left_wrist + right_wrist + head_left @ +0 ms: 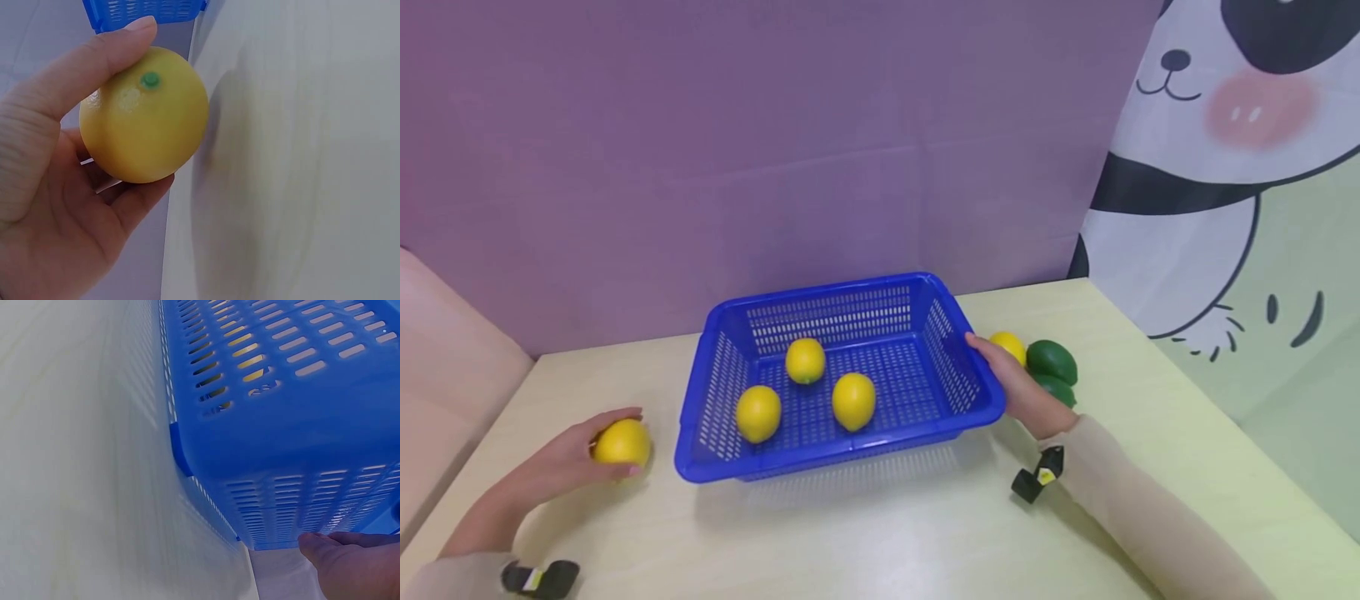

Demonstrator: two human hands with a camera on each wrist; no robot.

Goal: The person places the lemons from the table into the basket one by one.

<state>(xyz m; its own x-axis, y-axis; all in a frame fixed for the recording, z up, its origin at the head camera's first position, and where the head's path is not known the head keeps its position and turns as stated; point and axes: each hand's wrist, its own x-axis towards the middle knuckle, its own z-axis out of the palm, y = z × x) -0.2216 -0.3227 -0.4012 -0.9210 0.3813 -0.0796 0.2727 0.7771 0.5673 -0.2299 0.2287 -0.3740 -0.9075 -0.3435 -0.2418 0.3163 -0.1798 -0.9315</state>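
My left hand (576, 454) holds a yellow lemon (623, 443) at the table's left side, thumb on one side and fingers on the other. In the left wrist view the lemon (144, 119) shows a small green stem nub. A blue plastic basket (842, 446) with slotted walls sits in the middle, with three lemons on its floor, one of them a lemon (853, 402) near the front wall. My right hand (1018, 383) grips the basket's right rim. In the right wrist view the thumb of this right hand (356, 562) lies against the slotted side; the other fingers are mostly hidden.
Right of the basket, partly behind my right hand, lie another lemon (1009, 346) and two dark green fruits, one a rounded green fruit (1052, 362). A purple backdrop (775, 167) stands behind the pale table (850, 542). A panda-print wall (1172, 250) is at the right.
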